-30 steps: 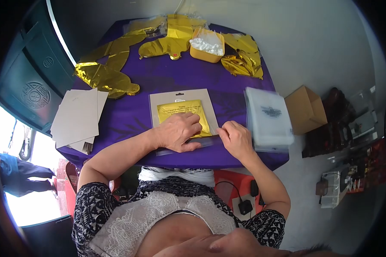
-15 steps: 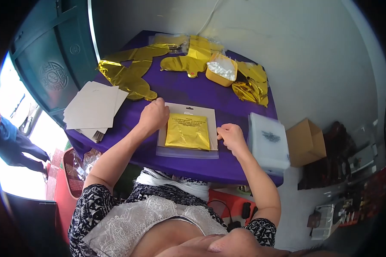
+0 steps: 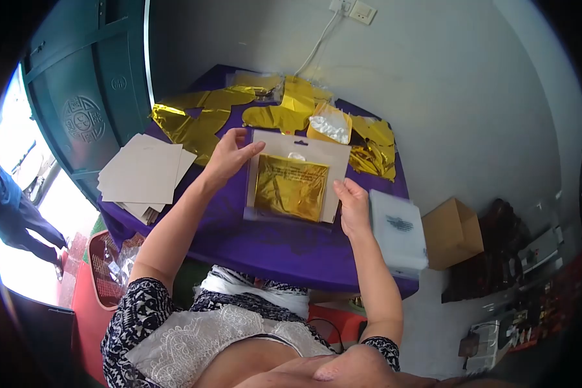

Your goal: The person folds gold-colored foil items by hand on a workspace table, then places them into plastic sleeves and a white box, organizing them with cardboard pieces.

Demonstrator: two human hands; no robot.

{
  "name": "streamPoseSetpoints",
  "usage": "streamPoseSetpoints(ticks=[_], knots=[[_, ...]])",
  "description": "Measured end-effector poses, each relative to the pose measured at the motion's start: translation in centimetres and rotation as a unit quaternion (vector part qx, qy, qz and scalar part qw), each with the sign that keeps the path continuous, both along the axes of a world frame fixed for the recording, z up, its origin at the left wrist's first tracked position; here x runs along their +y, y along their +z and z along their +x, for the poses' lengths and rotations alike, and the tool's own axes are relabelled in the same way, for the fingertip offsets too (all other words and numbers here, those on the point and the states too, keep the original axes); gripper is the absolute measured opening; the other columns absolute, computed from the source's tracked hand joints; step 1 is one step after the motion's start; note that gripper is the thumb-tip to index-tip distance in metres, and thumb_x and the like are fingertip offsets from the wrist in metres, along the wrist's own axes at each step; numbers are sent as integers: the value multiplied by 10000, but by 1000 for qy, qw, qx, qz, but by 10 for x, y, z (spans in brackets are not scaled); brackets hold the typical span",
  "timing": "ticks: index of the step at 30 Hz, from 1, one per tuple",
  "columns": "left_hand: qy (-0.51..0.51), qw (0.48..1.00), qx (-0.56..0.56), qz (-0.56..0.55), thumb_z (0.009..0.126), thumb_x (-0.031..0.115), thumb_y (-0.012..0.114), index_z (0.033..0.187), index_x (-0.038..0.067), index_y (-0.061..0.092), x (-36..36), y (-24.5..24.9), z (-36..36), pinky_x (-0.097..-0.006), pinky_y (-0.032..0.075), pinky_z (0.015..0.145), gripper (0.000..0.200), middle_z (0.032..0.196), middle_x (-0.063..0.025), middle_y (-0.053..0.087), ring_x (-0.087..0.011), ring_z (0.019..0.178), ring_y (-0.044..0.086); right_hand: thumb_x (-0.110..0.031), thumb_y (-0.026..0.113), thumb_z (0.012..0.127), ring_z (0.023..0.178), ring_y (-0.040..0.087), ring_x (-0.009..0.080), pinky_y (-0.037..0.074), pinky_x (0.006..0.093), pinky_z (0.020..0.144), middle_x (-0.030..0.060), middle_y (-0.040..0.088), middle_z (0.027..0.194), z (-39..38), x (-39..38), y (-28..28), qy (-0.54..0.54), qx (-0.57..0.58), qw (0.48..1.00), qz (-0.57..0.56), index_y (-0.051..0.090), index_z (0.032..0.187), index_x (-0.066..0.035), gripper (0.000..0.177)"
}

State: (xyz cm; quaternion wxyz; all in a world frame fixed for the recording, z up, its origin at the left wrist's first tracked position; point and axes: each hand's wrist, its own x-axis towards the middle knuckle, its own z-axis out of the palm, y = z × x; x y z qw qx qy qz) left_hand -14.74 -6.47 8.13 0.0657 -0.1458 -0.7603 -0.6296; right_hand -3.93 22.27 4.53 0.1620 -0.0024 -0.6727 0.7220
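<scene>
A clear plastic package holds a pale card with a hang hole and a folded gold foil balloon (image 3: pixel 291 187) in front, with small print on the foil. It is tilted up above the purple cloth. My left hand (image 3: pixel 229 155) is at its upper left edge, thumb on the front and fingers partly hidden. On the right edge, my right hand (image 3: pixel 354 204) pinches the package between thumb and curled fingers.
Pale cards (image 3: pixel 142 171) lie stacked at left, and clear plastic bags (image 3: pixel 398 229) at right. Behind are gold foil balloons (image 3: pixel 200 113) and a yellow tub (image 3: pixel 330 123) of white pieces. A cardboard box (image 3: pixel 449 236) stands right of the table. A person (image 3: pixel 22 213) is outside at left.
The package has gone from lying flat on the cloth to being lifted and tilted. My right hand has closed on its right edge, and my left thumb now lies over its upper left.
</scene>
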Motion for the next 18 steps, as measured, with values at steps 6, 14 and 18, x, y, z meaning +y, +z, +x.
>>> streamPoseSetpoints(ticks=[6,14,18], knots=[[-231,959,-35,162,916,66,692,1105,-8,661,9,16,-28,-242,494,786,205,944,-12,688,-79,828,611,-173,615,1008,1024,586,96,448,269,924,41,675,1115,-22,4,29,5,128,992,-6,633,1183,27,267],[-200,964,18,172,927,-20,652,1040,-29,676,23,-6,-17,-223,510,797,116,948,-13,704,-63,848,626,-233,694,965,1110,568,126,440,290,982,60,637,1219,-34,-1,20,9,142,988,59,565,1281,20,425],[-207,962,-5,175,925,-29,651,977,-17,675,24,-21,-26,-209,490,727,59,894,-5,704,-45,796,611,-247,612,1011,1092,581,130,451,284,964,67,638,1215,-41,17,11,-17,110,993,47,543,1316,37,422]])
